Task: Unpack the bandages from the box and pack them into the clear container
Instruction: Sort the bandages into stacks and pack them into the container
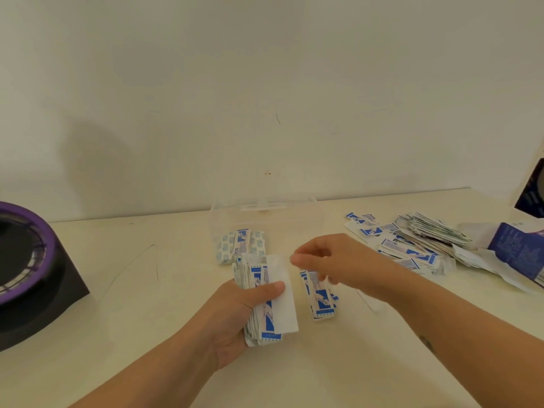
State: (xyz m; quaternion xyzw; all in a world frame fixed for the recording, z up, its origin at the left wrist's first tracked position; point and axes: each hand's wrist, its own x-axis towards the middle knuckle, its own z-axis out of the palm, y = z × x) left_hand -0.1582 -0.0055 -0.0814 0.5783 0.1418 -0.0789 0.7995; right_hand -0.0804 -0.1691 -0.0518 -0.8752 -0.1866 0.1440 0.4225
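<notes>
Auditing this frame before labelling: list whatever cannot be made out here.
All in the head view:
- The right hand: fingers motion-blurred; whether they pinch anything is unclear.
- The box: cut by the right edge; its contents hidden.
- The clear container: near edge partly hidden behind the bandage stack in the left hand.
- The wrapper print: too small to read.

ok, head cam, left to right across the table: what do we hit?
From the left: purple-rimmed black device → left hand gripping a bandage stack → right hand → loose bandage heap → purple box. The clear container and the small pile below the right hand overlap these, so they are left out.
</notes>
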